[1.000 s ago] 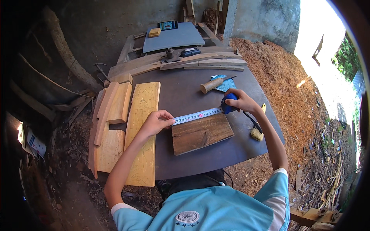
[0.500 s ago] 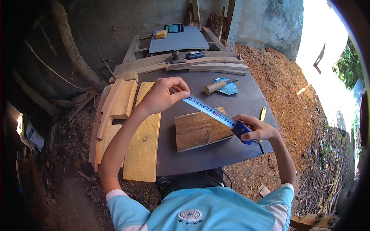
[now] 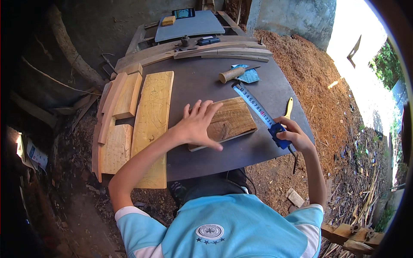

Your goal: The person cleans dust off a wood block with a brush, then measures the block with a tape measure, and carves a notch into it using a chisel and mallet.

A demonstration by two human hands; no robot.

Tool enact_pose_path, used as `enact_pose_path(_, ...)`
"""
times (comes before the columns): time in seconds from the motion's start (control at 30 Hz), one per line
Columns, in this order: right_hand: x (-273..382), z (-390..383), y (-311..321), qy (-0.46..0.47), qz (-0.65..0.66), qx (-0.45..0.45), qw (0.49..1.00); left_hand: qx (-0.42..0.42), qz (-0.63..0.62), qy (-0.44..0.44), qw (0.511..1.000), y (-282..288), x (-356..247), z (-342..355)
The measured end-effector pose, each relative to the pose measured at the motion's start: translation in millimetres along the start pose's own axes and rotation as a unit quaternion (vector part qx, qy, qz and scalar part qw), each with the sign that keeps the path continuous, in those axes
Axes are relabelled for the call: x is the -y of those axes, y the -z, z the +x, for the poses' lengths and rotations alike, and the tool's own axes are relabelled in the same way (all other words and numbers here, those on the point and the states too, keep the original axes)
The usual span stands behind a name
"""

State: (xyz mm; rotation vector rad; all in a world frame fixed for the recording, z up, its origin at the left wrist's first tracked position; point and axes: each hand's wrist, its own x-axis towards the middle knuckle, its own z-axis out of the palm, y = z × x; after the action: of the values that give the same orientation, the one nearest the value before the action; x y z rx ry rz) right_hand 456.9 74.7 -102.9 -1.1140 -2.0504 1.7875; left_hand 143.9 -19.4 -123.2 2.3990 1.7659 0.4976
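My left hand [image 3: 195, 124] hovers over or rests on the left part of a dark wooden block [image 3: 232, 116], fingers spread and holding nothing; contact is unclear. My right hand [image 3: 292, 133] grips a blue tape measure [image 3: 277, 133] at the table's right, its blade [image 3: 254, 103] stretched diagonally up and away, its far end free. A yellow plank [image 3: 148, 120] with drawn lines lies left of the block. Beyond the block, a wooden-handled tool [image 3: 231, 74] lies across a blue paper [image 3: 251, 76]. A yellow-handled brush [image 3: 289, 107] is at the right edge.
Lighter wooden pieces [image 3: 124, 99] line the left of the dark tabletop [image 3: 189, 165]. Long strips [image 3: 232, 56], a small black case [image 3: 208, 39] and a metal tool [image 3: 186, 41] lie at the back. Beyond stands a grey board [image 3: 193, 26] with a phone [image 3: 184, 13]. Sawdust [image 3: 314, 77] covers the ground rightward.
My left hand has let go of the tape's end, lowered over the block and spread its fingers. My right hand has moved right and turned the tape so the blade points away diagonally.
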Motion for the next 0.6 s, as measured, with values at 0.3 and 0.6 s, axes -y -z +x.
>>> enact_pose_path(0.3,-11.9,3.7,-15.0,-0.018,0.257,-0.05,0.965,0.161,-0.116,0.083,0.977,25.6,16.6,15.5)
enact_pose_path(0.6,9.8,6.9,-46.3,-0.076,0.321,0.022,0.944,0.135,-0.261,0.135,0.946,52.0,31.9,37.4)
